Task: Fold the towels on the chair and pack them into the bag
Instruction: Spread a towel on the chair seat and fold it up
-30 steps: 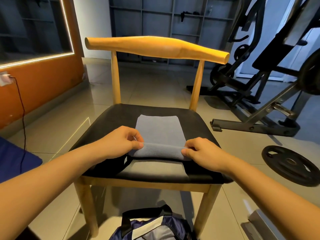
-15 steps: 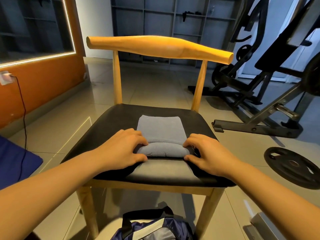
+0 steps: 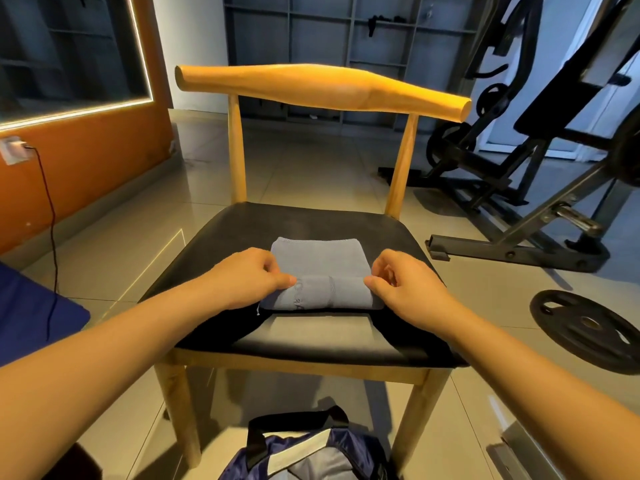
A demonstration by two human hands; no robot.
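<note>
In the middle of the black seat of a wooden chair [image 3: 322,88], a grey-blue towel [image 3: 317,256], folded to a narrow band, the far part lying flat, the near part rolled up into a thick fold. At the left end of this roll, the left hand [image 3: 242,280], thumb on top and fingers [image 3: 268,263] curled down behind, clamped on the cloth. At the right end, the right hand [image 3: 407,284], gripping in the same way, thumb tip against the roll, the other fingers bent over it. Both forearms reaching in across the front edge of the chair and covering the front corners of the seat. Hidden under the hands: the two ends of the roll, so cannot tell their shape. A thin loose thread hanging at the left end. Below the front edge of the chair, on the tiled floor between the front legs, a dark blue bag [image 3: 311,452] with black handles, some grey inside showing, the lower part cut off by the frame edge. To the right of the chair, well apart, a black weight plate [image 3: 585,329] flat on the floor, and behind it a black gym machine [image 3: 512,174]. To the left of the chair, an orange wall [image 3: 86,161] with a socket [image 3: 12,152], a black cable [image 3: 52,220] hanging down from it, and a blue mat [image 3: 31,306] low down. Behind the chair back, grey shelving [image 3: 311,29] along the far wall.
</note>
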